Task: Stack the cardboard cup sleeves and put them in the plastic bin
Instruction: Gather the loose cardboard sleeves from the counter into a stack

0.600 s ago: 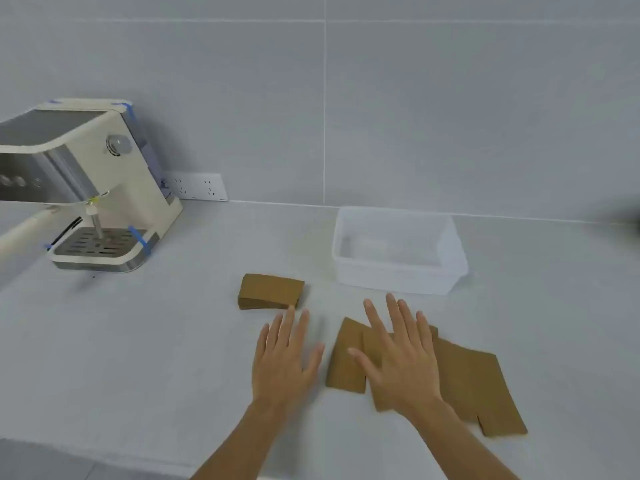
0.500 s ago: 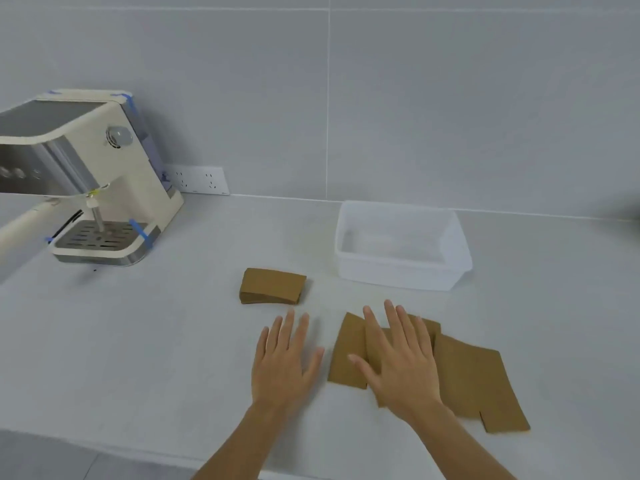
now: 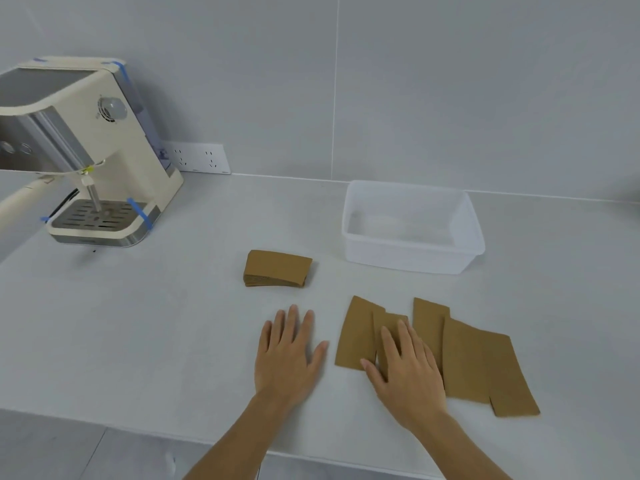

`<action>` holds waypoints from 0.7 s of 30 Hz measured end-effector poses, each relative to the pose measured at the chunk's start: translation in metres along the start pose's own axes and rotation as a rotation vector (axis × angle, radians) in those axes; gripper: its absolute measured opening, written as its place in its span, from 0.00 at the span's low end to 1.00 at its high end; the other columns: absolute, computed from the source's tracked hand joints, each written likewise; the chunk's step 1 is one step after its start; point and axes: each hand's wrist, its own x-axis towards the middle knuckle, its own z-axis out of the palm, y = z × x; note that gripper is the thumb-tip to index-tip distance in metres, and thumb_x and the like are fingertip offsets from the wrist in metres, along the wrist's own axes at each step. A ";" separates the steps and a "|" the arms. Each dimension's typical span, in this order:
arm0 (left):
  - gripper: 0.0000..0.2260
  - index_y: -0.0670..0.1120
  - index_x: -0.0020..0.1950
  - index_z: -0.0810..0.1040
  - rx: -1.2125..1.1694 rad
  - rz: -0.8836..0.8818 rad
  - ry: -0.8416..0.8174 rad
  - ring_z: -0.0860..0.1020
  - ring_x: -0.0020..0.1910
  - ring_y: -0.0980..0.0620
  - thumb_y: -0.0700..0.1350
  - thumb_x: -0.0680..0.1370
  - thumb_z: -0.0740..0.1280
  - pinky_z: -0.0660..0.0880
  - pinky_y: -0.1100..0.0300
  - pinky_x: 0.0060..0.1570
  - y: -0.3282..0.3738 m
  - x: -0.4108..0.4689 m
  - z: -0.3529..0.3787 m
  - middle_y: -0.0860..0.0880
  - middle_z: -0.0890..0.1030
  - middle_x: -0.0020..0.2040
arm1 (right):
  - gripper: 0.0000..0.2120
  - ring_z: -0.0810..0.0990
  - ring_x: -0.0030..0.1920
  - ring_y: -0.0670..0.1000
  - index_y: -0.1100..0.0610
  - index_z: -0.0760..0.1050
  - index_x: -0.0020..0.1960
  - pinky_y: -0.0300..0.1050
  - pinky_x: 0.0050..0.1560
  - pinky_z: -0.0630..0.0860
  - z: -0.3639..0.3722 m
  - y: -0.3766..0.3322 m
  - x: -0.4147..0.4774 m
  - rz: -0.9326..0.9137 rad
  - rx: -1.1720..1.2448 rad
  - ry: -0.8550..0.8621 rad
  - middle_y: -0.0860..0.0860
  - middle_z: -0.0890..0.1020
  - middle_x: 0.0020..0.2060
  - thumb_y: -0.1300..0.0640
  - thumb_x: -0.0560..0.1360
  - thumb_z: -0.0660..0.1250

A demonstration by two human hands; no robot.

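Brown sleeves [image 3: 464,362] lie fanned before clear bin [image 3: 412,261].

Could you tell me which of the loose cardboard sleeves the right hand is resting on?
The right hand lies on the second sleeve from the left of the fanned row; its neighbours lie uncovered.

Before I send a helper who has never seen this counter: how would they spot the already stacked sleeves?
Start at the clear plastic bin near the wall. Just left of it lies the neat stack of sleeves. Unlike the loose sleeves fanned out flat under the right hand, it is one thick, squared-up pile standing alone.
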 end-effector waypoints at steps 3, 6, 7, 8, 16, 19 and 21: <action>0.29 0.55 0.75 0.43 -0.020 -0.007 -0.006 0.44 0.77 0.48 0.64 0.77 0.42 0.37 0.54 0.71 0.000 0.000 -0.001 0.49 0.47 0.79 | 0.26 0.64 0.71 0.59 0.59 0.68 0.67 0.53 0.69 0.63 0.003 -0.001 0.003 -0.024 0.047 0.034 0.61 0.66 0.71 0.44 0.77 0.50; 0.29 0.55 0.76 0.44 -0.058 -0.018 -0.030 0.43 0.76 0.48 0.63 0.77 0.44 0.38 0.53 0.72 0.000 0.001 -0.003 0.49 0.47 0.79 | 0.21 0.57 0.74 0.58 0.56 0.65 0.67 0.52 0.72 0.57 0.004 0.000 0.008 0.015 0.125 0.020 0.58 0.57 0.74 0.51 0.77 0.57; 0.29 0.55 0.76 0.45 -0.079 -0.020 -0.045 0.43 0.76 0.49 0.63 0.77 0.46 0.38 0.53 0.72 0.000 0.002 -0.004 0.49 0.46 0.79 | 0.19 0.57 0.74 0.58 0.56 0.65 0.66 0.52 0.71 0.58 0.004 -0.001 0.009 0.035 0.133 0.022 0.58 0.56 0.74 0.52 0.76 0.57; 0.28 0.55 0.76 0.46 -0.107 -0.022 -0.066 0.42 0.76 0.49 0.63 0.78 0.47 0.38 0.53 0.72 0.000 0.004 -0.006 0.50 0.46 0.79 | 0.19 0.57 0.73 0.58 0.55 0.64 0.66 0.52 0.70 0.58 0.003 -0.002 0.009 0.059 0.138 0.012 0.57 0.55 0.74 0.53 0.76 0.58; 0.19 0.45 0.67 0.70 -0.534 -0.107 -0.010 0.62 0.72 0.49 0.51 0.78 0.61 0.57 0.54 0.72 0.009 0.011 -0.034 0.47 0.68 0.71 | 0.27 0.59 0.69 0.57 0.52 0.65 0.64 0.57 0.65 0.60 -0.007 -0.008 0.018 0.248 0.420 -0.062 0.53 0.53 0.74 0.62 0.68 0.67; 0.14 0.47 0.61 0.74 -0.768 -0.114 0.030 0.71 0.62 0.52 0.49 0.78 0.63 0.70 0.57 0.62 0.021 0.005 -0.046 0.50 0.76 0.61 | 0.31 0.62 0.68 0.56 0.51 0.64 0.66 0.58 0.66 0.62 -0.012 -0.007 0.018 0.280 0.561 -0.078 0.52 0.56 0.72 0.62 0.66 0.70; 0.10 0.50 0.57 0.75 -0.967 -0.155 -0.004 0.75 0.58 0.54 0.49 0.78 0.63 0.72 0.70 0.51 0.030 0.003 -0.054 0.54 0.78 0.55 | 0.31 0.66 0.65 0.55 0.51 0.65 0.65 0.59 0.65 0.65 -0.017 -0.009 0.018 0.285 0.633 -0.067 0.52 0.58 0.70 0.62 0.65 0.70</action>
